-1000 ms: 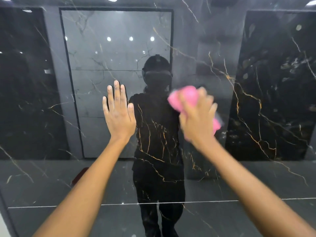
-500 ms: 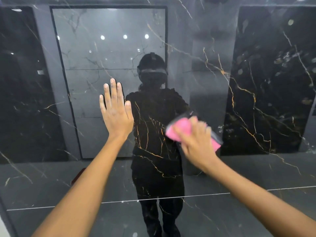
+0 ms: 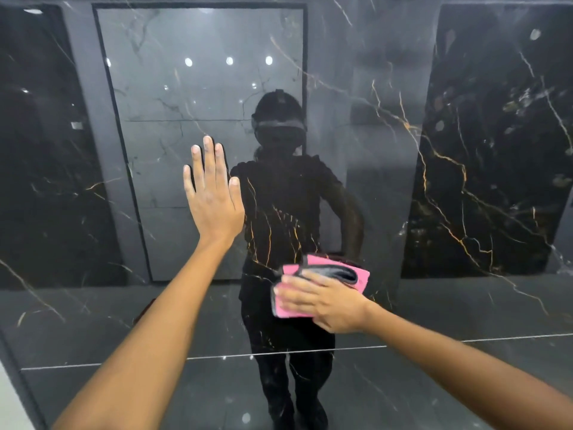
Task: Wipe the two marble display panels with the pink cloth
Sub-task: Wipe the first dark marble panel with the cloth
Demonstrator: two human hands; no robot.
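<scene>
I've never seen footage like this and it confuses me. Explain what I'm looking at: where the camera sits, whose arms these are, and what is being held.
The camera is worn on a person's head and looks forward, so the two bare arms reaching in from the bottom are the wearer's own. They stand facing a glossy dark marble panel with gold veins. It shines like a mirror: the dark figure in the middle is the wearer's own reflection, and the pale slab and bright dots are reflections of the room behind. The left hand lies flat on the marble, fingers straight. The right hand presses a folded pink cloth against the marble with flat fingers, lower down and to the right.
</scene>
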